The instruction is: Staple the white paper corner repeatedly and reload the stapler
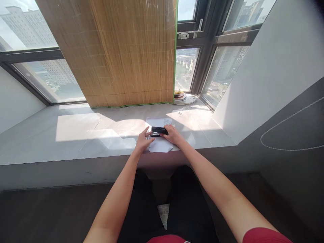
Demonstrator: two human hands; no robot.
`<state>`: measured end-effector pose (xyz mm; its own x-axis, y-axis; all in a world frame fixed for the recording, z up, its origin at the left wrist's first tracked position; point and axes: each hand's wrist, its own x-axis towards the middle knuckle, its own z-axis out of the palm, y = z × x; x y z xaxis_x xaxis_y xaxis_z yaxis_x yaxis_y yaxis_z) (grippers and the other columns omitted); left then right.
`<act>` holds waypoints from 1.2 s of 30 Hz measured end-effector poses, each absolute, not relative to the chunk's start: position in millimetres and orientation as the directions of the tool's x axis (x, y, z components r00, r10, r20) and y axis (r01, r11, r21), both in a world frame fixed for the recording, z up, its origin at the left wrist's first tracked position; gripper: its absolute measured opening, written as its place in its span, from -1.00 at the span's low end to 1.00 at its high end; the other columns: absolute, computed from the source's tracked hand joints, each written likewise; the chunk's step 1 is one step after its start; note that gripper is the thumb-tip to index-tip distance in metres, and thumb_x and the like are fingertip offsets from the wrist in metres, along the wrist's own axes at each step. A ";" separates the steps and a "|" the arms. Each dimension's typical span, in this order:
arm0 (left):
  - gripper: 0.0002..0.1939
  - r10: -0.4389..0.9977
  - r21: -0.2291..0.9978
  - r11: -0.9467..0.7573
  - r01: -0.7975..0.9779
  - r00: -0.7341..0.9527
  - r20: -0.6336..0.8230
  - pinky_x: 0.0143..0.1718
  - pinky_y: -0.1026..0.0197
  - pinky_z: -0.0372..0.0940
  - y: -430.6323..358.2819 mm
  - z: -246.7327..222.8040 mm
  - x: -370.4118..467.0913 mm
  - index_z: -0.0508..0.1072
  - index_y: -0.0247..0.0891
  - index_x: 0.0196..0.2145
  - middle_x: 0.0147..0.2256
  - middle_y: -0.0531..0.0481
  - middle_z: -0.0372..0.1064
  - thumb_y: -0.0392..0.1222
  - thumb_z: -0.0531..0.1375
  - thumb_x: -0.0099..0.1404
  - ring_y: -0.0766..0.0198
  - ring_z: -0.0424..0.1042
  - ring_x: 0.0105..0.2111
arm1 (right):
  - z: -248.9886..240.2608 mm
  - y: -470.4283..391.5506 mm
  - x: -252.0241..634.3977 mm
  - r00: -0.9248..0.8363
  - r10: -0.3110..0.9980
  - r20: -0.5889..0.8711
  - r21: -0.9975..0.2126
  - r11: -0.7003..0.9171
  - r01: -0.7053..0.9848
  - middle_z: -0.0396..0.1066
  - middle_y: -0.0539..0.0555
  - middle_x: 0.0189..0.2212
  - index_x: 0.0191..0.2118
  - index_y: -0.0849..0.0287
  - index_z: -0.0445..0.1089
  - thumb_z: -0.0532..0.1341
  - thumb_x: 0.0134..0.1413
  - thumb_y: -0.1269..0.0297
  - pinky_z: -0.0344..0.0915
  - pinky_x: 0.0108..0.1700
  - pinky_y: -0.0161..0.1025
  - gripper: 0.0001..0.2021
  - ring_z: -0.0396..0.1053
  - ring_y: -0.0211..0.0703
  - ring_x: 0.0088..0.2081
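A black stapler (pixel 159 130) lies sideways just above white sheets of paper (pixel 160 145) near the front edge of the sill. My right hand (pixel 173 135) grips the stapler's right end, fingers wrapped round it. On the other side, my left hand (pixel 143 139) has its thumb and fingers apart, close to the stapler's left end and the paper's left edge. Whether its fingertips touch either one I cannot tell. The upper sheet shows some writing or print at its top right.
The pale window sill (pixel 68 135) has bright sun patches. A bamboo blind (pixel 126 54) with green edging hangs down to its back. Behind, at the right, stand stacked plates (pixel 184 98). A bead chain (pixel 280 127) loops by the right wall.
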<state>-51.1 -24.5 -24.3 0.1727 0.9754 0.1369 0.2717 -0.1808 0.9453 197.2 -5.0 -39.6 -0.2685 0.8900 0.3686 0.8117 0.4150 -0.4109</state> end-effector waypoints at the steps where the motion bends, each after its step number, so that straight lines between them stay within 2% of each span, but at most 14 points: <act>1: 0.03 0.974 0.944 -0.183 0.274 0.183 0.136 0.42 -0.32 0.20 -24.2 -23.4 -49.3 0.26 -0.15 0.51 0.17 -0.26 0.58 -0.12 0.53 0.16 -0.22 0.41 0.35 | -40.1 -4.4 197.0 -0.259 0.896 0.360 -0.416 0.403 0.816 0.51 0.16 -0.08 -0.12 0.08 0.36 0.30 0.41 0.10 0.30 0.04 -0.01 -0.81 0.37 0.11 0.01; 7: 0.06 0.961 0.938 -0.212 0.275 0.232 0.149 0.45 -0.42 0.06 -24.4 -19.9 -49.1 0.29 -0.07 0.49 0.09 -0.23 0.64 -0.10 0.56 0.09 -0.26 0.41 0.35 | -37.8 -3.7 196.9 -0.242 0.913 0.329 -0.443 0.375 0.814 0.52 0.16 -0.05 -0.11 0.07 0.37 0.33 0.39 0.04 0.29 0.10 0.02 -0.76 0.38 0.14 0.07; 11: -0.08 0.948 0.919 -0.244 0.311 0.274 0.159 0.45 -0.47 0.02 -23.5 -21.0 -50.4 0.34 -0.03 0.45 0.15 -0.23 0.60 -0.08 0.50 0.18 -0.26 0.41 0.35 | -33.9 -6.6 197.7 -0.236 0.917 0.322 -0.437 0.365 0.822 0.53 0.18 -0.03 -0.02 0.10 0.42 0.31 0.42 0.02 0.30 0.11 0.03 -0.74 0.40 0.14 0.08; 14: -0.27 0.936 0.802 -0.341 0.490 0.254 0.243 0.50 -0.43 -0.04 -25.1 -25.1 -49.5 0.39 0.00 0.41 0.29 -0.19 0.47 -0.16 0.38 0.31 -0.21 0.28 0.43 | -31.9 -10.9 198.2 -0.292 0.873 0.391 -0.377 0.442 0.814 0.49 0.22 0.11 0.28 0.09 0.35 0.31 0.41 0.05 0.30 0.15 0.08 -0.55 0.38 0.19 0.14; 16: -0.38 0.945 0.691 -0.316 0.650 0.154 0.287 0.50 -0.36 0.02 -27.4 -29.0 -46.9 0.45 -0.07 0.36 0.40 -0.24 0.30 -0.20 0.30 0.36 -0.21 0.14 0.49 | -30.7 -14.5 198.1 -0.347 0.838 0.421 -0.330 0.498 0.802 0.48 0.23 0.16 0.41 0.05 0.25 0.29 0.43 0.10 0.30 0.19 0.10 -0.46 0.36 0.21 0.17; 18: -0.51 0.956 0.585 -0.231 0.777 0.069 0.286 0.47 -0.39 0.06 -30.1 -32.9 -42.4 0.51 -0.15 0.29 0.44 -0.33 0.20 -0.16 0.25 0.43 -0.29 0.04 0.51 | -29.2 -18.4 197.7 -0.372 0.826 0.423 -0.309 0.517 0.798 0.50 0.22 0.11 0.38 0.04 0.29 0.25 0.45 0.15 0.30 0.21 0.10 -0.53 0.37 0.20 0.15; 20: -0.60 0.965 0.484 -0.180 0.857 0.059 0.254 0.44 -0.52 0.00 -33.4 -35.6 -37.0 0.55 -0.14 0.23 0.43 -0.35 0.21 -0.12 0.19 0.50 -0.35 0.02 0.51 | -27.8 -21.7 197.7 -0.358 0.834 0.420 -0.309 0.502 0.807 0.52 0.23 0.04 0.29 0.06 0.37 0.21 0.46 0.20 0.30 0.20 0.10 -0.63 0.38 0.20 0.11; 23: -0.61 0.973 0.395 -0.151 0.906 0.065 0.223 0.39 -0.64 -0.07 -41.7 -36.3 -31.3 0.55 -0.12 0.21 0.41 -0.35 0.26 -0.23 0.08 0.54 -0.34 0.08 0.47 | -26.4 -23.1 200.2 -0.243 0.850 0.467 -0.348 0.429 0.834 0.51 0.28 0.04 0.24 0.10 0.39 0.17 0.43 0.28 0.32 0.18 0.10 -0.66 0.38 0.22 0.06; 26: -0.60 0.973 0.377 -0.100 0.921 0.011 0.231 0.38 -0.55 0.01 -54.2 -32.0 -33.2 0.55 -0.21 0.19 0.33 -0.41 0.33 -0.30 0.06 0.51 -0.32 0.24 0.38 | -26.4 -19.7 205.5 0.018 0.846 0.533 -0.460 0.271 0.845 0.44 0.35 0.09 0.27 0.16 0.33 0.10 0.41 0.34 0.32 0.16 0.12 -0.62 0.37 0.25 0.06; 29: -0.67 0.974 0.387 -0.037 0.921 -0.053 0.221 0.26 -0.41 0.22 -61.3 -23.4 -40.9 0.56 -0.23 0.14 0.18 -0.41 0.43 -0.17 0.16 0.50 -0.34 0.37 0.22 | -28.0 -15.9 210.3 0.275 0.802 0.530 -0.556 0.085 0.827 0.38 0.40 0.11 0.31 0.20 0.26 0.02 0.42 0.35 0.30 0.14 0.19 -0.58 0.34 0.28 0.08; 31: -0.59 0.968 0.410 0.009 0.912 -0.111 0.225 0.17 -0.34 0.30 -56.1 -16.9 -46.1 0.54 -0.23 0.16 0.13 -0.42 0.42 0.02 0.23 0.48 -0.35 0.39 0.17 | -29.9 -14.5 211.8 0.397 0.763 0.510 -0.585 -0.030 0.811 0.35 0.42 0.12 0.34 0.21 0.24 -0.01 0.42 0.36 0.26 0.15 0.25 -0.55 0.31 0.33 0.11; 33: -0.46 0.959 0.426 0.026 0.904 -0.143 0.245 0.15 -0.29 0.32 -40.9 -11.6 -49.5 0.49 -0.25 0.22 0.17 -0.46 0.37 0.15 0.26 0.46 -0.35 0.38 0.18 | -31.9 -13.3 212.7 0.472 0.731 0.493 -0.605 -0.102 0.790 0.33 0.42 0.11 0.35 0.19 0.24 -0.01 0.41 0.35 0.23 0.15 0.29 -0.54 0.29 0.37 0.13; 36: -0.43 0.960 0.409 -0.056 0.911 -0.062 0.271 0.21 -0.25 0.30 -4.8 -7.0 -51.2 0.46 -0.25 0.27 0.25 -0.48 0.32 0.10 0.29 0.44 -0.34 0.33 0.25 | -33.0 -10.1 216.6 0.476 0.730 0.490 -0.612 -0.100 0.784 0.34 0.40 0.06 0.33 0.16 0.29 -0.01 0.39 0.36 0.21 0.12 0.29 -0.53 0.28 0.36 0.10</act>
<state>-51.2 -4.8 -7.0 -0.0623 0.9605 0.2713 0.9107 -0.0564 0.4091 216.6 -10.1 -33.0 0.4756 0.7305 0.4901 0.7842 -0.0997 -0.6124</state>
